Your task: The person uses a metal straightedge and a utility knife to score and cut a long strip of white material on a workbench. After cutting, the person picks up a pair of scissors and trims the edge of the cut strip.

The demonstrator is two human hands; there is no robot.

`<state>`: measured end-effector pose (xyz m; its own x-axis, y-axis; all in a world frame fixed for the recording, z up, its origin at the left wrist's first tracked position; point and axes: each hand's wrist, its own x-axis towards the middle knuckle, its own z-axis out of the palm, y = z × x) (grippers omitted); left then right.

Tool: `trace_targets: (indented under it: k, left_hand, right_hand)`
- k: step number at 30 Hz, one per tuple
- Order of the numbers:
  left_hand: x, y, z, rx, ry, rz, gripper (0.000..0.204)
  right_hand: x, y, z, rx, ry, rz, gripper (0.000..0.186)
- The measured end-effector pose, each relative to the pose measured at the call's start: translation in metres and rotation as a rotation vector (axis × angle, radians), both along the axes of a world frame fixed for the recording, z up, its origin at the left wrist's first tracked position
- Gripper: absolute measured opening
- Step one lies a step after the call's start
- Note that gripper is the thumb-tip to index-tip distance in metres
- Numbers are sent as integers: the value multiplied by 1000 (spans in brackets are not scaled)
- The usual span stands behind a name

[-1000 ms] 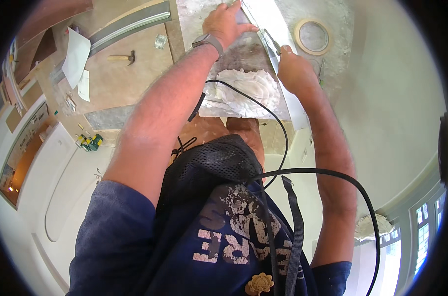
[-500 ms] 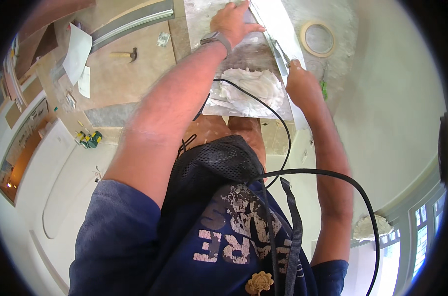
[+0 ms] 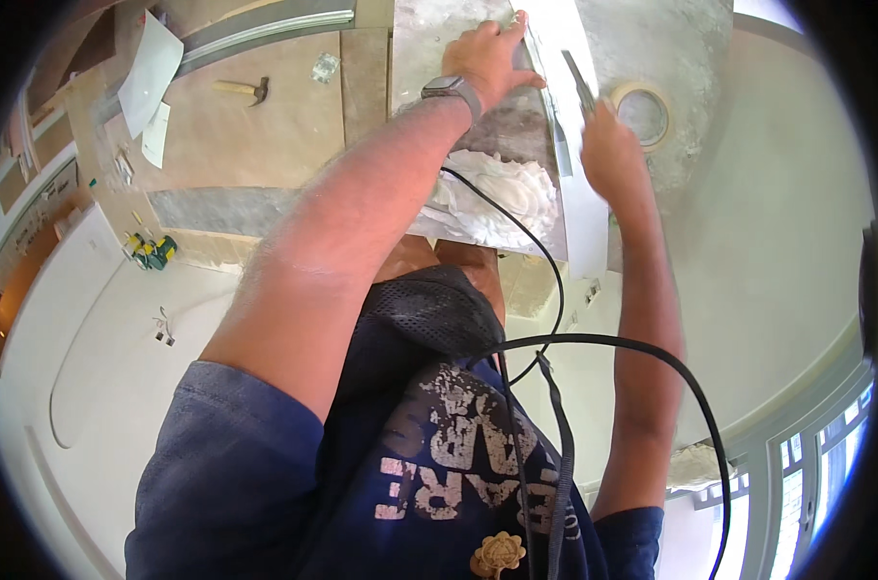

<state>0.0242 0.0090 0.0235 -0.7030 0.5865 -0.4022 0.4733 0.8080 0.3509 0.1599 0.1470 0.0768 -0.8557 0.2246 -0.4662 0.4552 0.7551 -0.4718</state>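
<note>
My left hand (image 3: 487, 60) lies with fingers spread on the far part of a narrow metal strip (image 3: 561, 145), its thumb stretched toward the strip's edge. Beneath and beside that strip runs a long white sheet (image 3: 586, 217). In my closed right hand (image 3: 613, 153) is a slim grey metal tool (image 3: 578, 81), pointing away from me above the white sheet; its exact kind is unclear. Close to me, a heap of white paste (image 3: 507, 198) sits on the smeared grey board (image 3: 422, 58), left of the strip.
A roll of masking tape (image 3: 667, 114) lies right of my right hand. On the brown boards to the left are a claw hammer (image 3: 238, 90) and white paper (image 3: 151, 70). A black cable (image 3: 642, 338) loops across my front. Green-and-yellow tools (image 3: 151, 253) stand lower left.
My right hand has raised the metal tool off the strip's edge and moved it farther away, over the white sheet. My left hand stays on the strip. The whole view has shifted slightly.
</note>
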Motion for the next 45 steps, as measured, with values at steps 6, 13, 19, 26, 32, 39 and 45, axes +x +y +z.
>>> trace_targets:
  k: [6, 13, 19, 26, 32, 39, 45]
  left_hand:
    - [-1, -1, -6, 16, 10, -18, 89]
    - [0, -1, -6, 12, 25, -10, 90]
    - [-1, -1, -7, 1, 12, -14, 92]
    - [-2, 0, 2, 39, -47, 9, 85]
    - [-5, 4, 19, 147, -103, 30, 73]
    - [-5, 2, 11, 88, -70, 31, 80]
    - [0, 1, 5, 41, -45, 22, 83]
  right_hand:
    - [-42, -4, -24, 7, -89, -24, 22]
    - [-43, -9, -22, -36, -69, -54, 23]
    - [-46, -10, -24, -16, -61, -44, 23]
    - [-50, -9, -27, -27, -59, -25, 25]
    - [-52, -1, -48, -43, -74, 46, 28]
    - [-53, -5, -12, -29, -168, 2, 22]
    - [8, -11, -11, 19, -215, 33, 17]
